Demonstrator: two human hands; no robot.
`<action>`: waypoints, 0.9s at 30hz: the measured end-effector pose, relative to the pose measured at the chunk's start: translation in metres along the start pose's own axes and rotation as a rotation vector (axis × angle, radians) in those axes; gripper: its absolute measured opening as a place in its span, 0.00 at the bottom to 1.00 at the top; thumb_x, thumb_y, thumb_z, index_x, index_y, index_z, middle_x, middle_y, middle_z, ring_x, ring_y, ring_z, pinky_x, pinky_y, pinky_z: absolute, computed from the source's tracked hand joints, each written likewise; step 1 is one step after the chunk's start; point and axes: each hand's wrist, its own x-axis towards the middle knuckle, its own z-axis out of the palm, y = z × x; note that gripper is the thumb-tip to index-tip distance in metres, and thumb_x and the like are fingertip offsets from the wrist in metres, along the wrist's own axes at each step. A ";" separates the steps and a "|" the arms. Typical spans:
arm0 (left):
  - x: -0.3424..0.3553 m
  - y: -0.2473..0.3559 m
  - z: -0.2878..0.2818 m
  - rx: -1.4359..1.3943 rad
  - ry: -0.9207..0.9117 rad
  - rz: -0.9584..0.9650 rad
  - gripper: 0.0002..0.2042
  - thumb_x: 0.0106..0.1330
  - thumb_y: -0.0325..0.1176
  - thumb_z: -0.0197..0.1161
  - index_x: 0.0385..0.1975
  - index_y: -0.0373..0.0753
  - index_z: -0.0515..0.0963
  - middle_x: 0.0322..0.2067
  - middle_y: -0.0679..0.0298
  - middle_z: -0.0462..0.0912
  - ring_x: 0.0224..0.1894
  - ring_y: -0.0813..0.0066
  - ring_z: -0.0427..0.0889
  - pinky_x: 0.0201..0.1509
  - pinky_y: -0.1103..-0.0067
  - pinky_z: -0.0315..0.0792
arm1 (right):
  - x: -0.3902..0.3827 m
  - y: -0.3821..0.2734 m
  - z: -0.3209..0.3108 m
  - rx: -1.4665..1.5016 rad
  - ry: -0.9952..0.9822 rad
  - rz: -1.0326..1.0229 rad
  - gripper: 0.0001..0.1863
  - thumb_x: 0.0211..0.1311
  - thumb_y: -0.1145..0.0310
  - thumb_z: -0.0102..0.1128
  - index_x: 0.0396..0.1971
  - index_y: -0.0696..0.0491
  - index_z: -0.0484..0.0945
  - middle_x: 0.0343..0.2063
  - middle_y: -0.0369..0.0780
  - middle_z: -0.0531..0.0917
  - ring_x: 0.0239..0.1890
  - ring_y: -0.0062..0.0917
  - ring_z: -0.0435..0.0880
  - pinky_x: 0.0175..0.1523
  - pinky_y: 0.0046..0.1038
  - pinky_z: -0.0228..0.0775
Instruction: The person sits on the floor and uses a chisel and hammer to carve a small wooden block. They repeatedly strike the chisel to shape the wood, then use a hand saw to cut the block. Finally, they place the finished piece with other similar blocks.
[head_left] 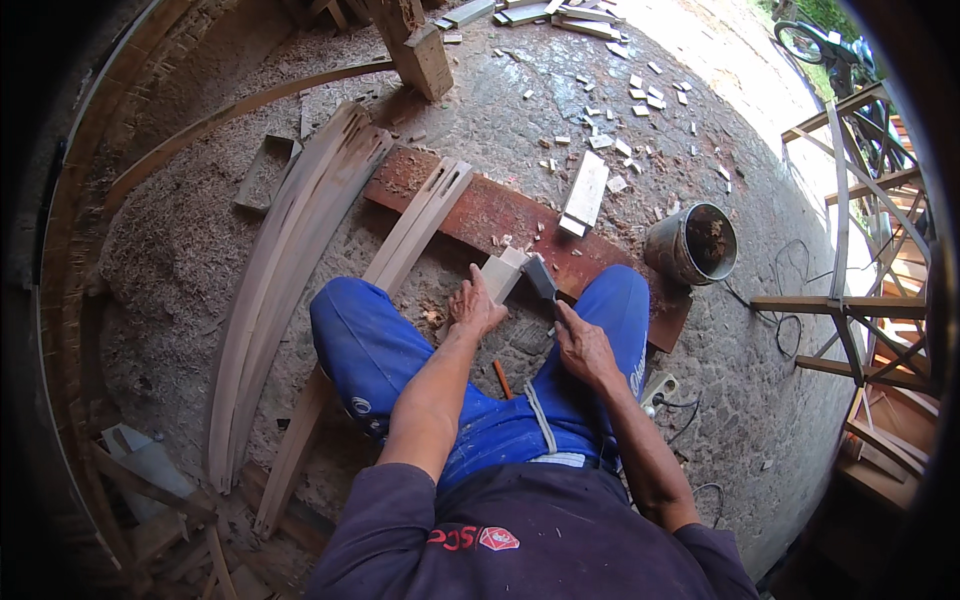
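My left hand (pixel 477 308) is closed on a pale wood block (pixel 498 278), which reaches over a reddish board (pixel 470 228) scattered with chips. My right hand (pixel 585 348) grips a tool with a flat grey blade (pixel 541 275), angled beside the block's far end, where small cut pieces sit; whether it touches the wood I cannot tell. An orange stick (pixel 502 378) lies on the ground between my legs. Paired slotted timbers (pixel 420 220) cross the board to the left, and a pale stack of short boards (pixel 585 190) lies just beyond.
Long curved timbers (pixel 270 300) lie at the left by shavings and a wooden post (pixel 420 60). A metal bucket (pixel 665 245) stands right, near cables and a socket (pixel 660 390). Offcuts (pixel 650 95) litter the floor; wooden frames (pixel 840 305) and a motorbike (pixel 845 65) stand far right.
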 end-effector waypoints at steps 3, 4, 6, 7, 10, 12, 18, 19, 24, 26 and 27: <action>-0.001 0.000 0.001 -0.083 -0.001 0.014 0.56 0.48 0.46 0.72 0.77 0.35 0.46 0.59 0.41 0.74 0.60 0.43 0.77 0.66 0.57 0.70 | 0.001 -0.007 0.003 -0.019 -0.042 0.052 0.25 0.73 0.63 0.51 0.67 0.52 0.69 0.40 0.60 0.84 0.46 0.58 0.83 0.52 0.51 0.74; -0.001 -0.001 0.002 -0.097 0.006 0.024 0.56 0.48 0.46 0.71 0.77 0.35 0.46 0.58 0.41 0.74 0.60 0.43 0.77 0.66 0.57 0.70 | 0.002 -0.009 0.003 -0.028 -0.045 0.056 0.25 0.73 0.63 0.51 0.67 0.53 0.68 0.41 0.60 0.84 0.47 0.58 0.83 0.52 0.50 0.74; 0.000 -0.002 0.002 -0.108 0.006 0.033 0.56 0.48 0.47 0.71 0.77 0.35 0.47 0.58 0.41 0.75 0.60 0.43 0.77 0.65 0.57 0.70 | 0.002 -0.013 0.003 -0.032 -0.052 0.052 0.25 0.73 0.63 0.51 0.68 0.53 0.68 0.39 0.60 0.84 0.46 0.58 0.83 0.51 0.51 0.73; 0.001 -0.003 0.003 -0.106 0.002 0.030 0.56 0.48 0.47 0.72 0.77 0.35 0.47 0.58 0.41 0.75 0.60 0.43 0.77 0.65 0.57 0.70 | 0.002 -0.014 0.002 -0.048 -0.050 0.055 0.25 0.73 0.64 0.51 0.68 0.52 0.68 0.38 0.61 0.84 0.45 0.58 0.83 0.50 0.52 0.73; 0.005 -0.005 0.005 -0.084 0.016 0.027 0.57 0.47 0.48 0.73 0.76 0.35 0.48 0.57 0.41 0.76 0.60 0.44 0.77 0.65 0.57 0.70 | 0.003 -0.018 0.000 -0.065 -0.099 0.059 0.24 0.73 0.64 0.50 0.67 0.53 0.69 0.38 0.61 0.83 0.45 0.58 0.83 0.49 0.53 0.73; 0.006 -0.006 0.007 -0.073 0.023 0.029 0.57 0.47 0.49 0.73 0.76 0.35 0.48 0.56 0.41 0.76 0.59 0.44 0.78 0.65 0.57 0.70 | 0.006 -0.020 -0.002 -0.101 -0.107 0.060 0.24 0.73 0.64 0.50 0.66 0.53 0.69 0.38 0.61 0.83 0.44 0.58 0.83 0.49 0.53 0.73; 0.005 -0.004 0.002 -0.072 -0.005 0.031 0.55 0.48 0.47 0.72 0.76 0.35 0.49 0.57 0.42 0.75 0.60 0.45 0.77 0.66 0.58 0.70 | 0.018 -0.023 -0.015 -0.161 -0.142 0.056 0.23 0.74 0.63 0.49 0.65 0.51 0.71 0.38 0.60 0.84 0.45 0.57 0.83 0.49 0.53 0.74; 0.005 -0.003 0.000 -0.086 -0.042 0.018 0.55 0.49 0.46 0.72 0.76 0.35 0.48 0.59 0.42 0.74 0.62 0.46 0.75 0.67 0.58 0.68 | 0.021 -0.023 -0.017 -0.173 -0.167 0.047 0.23 0.74 0.62 0.49 0.65 0.50 0.71 0.38 0.60 0.84 0.45 0.57 0.83 0.49 0.53 0.74; 0.002 0.000 -0.009 -0.098 -0.095 0.002 0.54 0.50 0.45 0.72 0.76 0.36 0.48 0.60 0.43 0.73 0.63 0.45 0.74 0.68 0.58 0.67 | 0.032 -0.022 -0.022 -0.221 -0.193 0.076 0.22 0.74 0.61 0.48 0.65 0.45 0.71 0.36 0.57 0.85 0.41 0.56 0.85 0.46 0.54 0.75; 0.001 0.000 -0.009 -0.112 -0.077 0.011 0.54 0.50 0.45 0.73 0.76 0.36 0.48 0.60 0.42 0.73 0.62 0.45 0.75 0.67 0.57 0.69 | 0.034 -0.018 -0.021 -0.230 -0.189 0.062 0.21 0.74 0.60 0.47 0.65 0.44 0.71 0.35 0.55 0.85 0.40 0.55 0.85 0.45 0.54 0.76; 0.001 -0.001 -0.009 -0.111 -0.085 0.015 0.54 0.49 0.45 0.72 0.76 0.35 0.49 0.58 0.41 0.74 0.60 0.43 0.76 0.66 0.57 0.70 | 0.035 -0.016 -0.020 -0.224 -0.182 0.058 0.22 0.75 0.60 0.47 0.65 0.44 0.71 0.35 0.55 0.85 0.40 0.55 0.85 0.45 0.55 0.76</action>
